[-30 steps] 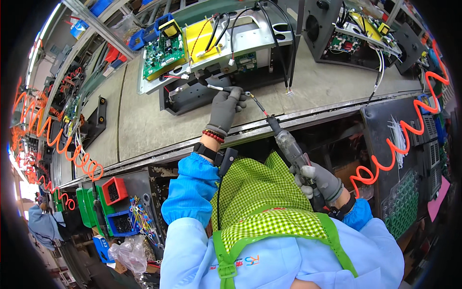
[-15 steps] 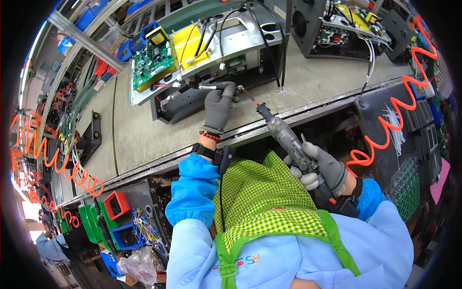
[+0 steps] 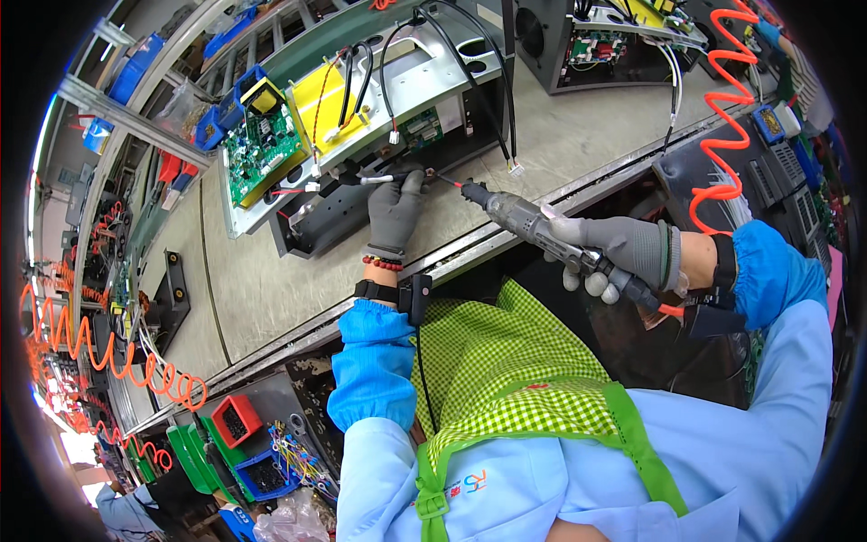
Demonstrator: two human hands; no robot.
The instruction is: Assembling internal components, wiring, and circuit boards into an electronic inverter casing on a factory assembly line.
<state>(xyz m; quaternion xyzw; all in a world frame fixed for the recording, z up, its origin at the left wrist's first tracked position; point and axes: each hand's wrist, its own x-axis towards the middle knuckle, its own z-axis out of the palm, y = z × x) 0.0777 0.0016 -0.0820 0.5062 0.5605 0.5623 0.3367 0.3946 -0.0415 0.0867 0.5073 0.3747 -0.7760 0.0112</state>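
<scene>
In a grey glove, my right hand [image 3: 623, 248] is wrapped round a grey air screwdriver [image 3: 524, 221], its bit pointing left toward my other hand. My left hand [image 3: 395, 215], also gloved, has thumb and fingers pinched together at the front of a dark metal chassis [image 3: 339, 230]. Whatever sits at its fingertips is too small to make out; the screwdriver's bit tip is close beside them. A white-sleeved cable [image 3: 377, 180] lies by the knuckles. Above stands a silver metal plate [image 3: 411, 90] carrying a green circuit board [image 3: 264, 149] and hanging black wires.
A second dark chassis [image 3: 578, 72] stands at the back right. Orange coiled air hoses [image 3: 722, 117] hang on the right and left. Red [image 3: 237, 420] and blue [image 3: 262, 476] parts bins sit at lower left. A black bracket [image 3: 172, 294] lies on the bench's left.
My right hand has lifted the screwdriver up and right, turning it more level, its bit now nearer my left fingertips. My left hand stays pinched at the chassis. The whole view has shifted slightly.
</scene>
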